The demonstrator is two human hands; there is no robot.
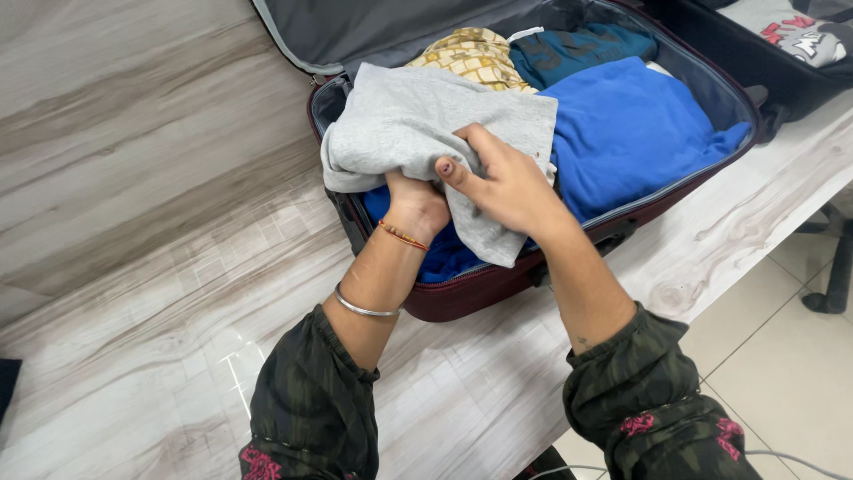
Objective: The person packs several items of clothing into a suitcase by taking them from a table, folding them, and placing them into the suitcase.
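From my seat, the left hand (418,203) is mostly buried under the grey garment (426,124), its fingers out of sight, so I cannot tell what they grip; the blue garment (635,124) beneath is partly covered too. At twelve o'clock the suitcase (498,293) lid runs off the top edge, and the yellow patterned cloth (471,55) and teal cloth (577,49) show only in part. At one o'clock a second dark case (755,58) is cut by the frame.

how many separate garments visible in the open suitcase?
4. Grey knit garment in both hands at the front-left; bright blue fleece garment at right; teal garment at back; yellow patterned garment beside it. More may lie underneath.
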